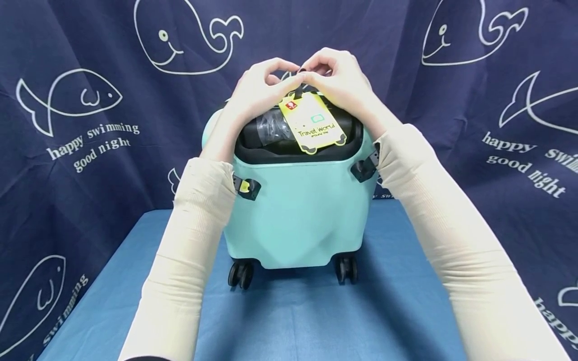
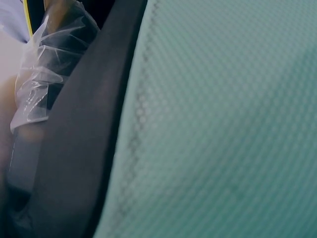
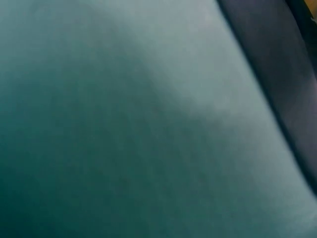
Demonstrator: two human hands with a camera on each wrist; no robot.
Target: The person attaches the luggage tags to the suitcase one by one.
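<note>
A mint-green suitcase (image 1: pixel 298 215) stands upright on its wheels. From its top hangs a white, yellow-edged luggage tag (image 1: pixel 316 123) printed "Travel World", on a short black strap (image 1: pixel 298 94). My left hand (image 1: pixel 262 87) and right hand (image 1: pixel 340 82) meet above the tag, thumbs and forefingers pinching around the strap's upper end; the fingertips partly hide it. Below them, clear plastic (image 2: pixel 54 69) wraps part of the black handle (image 1: pixel 251 135) in the dark recess. The right wrist view shows only blurred green shell (image 3: pixel 124 124) and dark trim (image 3: pixel 277 64).
Blue cloth (image 1: pixel 293 321) covers the table under the suitcase. A navy curtain (image 1: pixel 316 25) with white whales and fish hangs close behind. Black buckles (image 1: pixel 363 169) sit on the suitcase's front at both sides, near my sleeves. Black wheels (image 1: pixel 346 269) touch the cloth.
</note>
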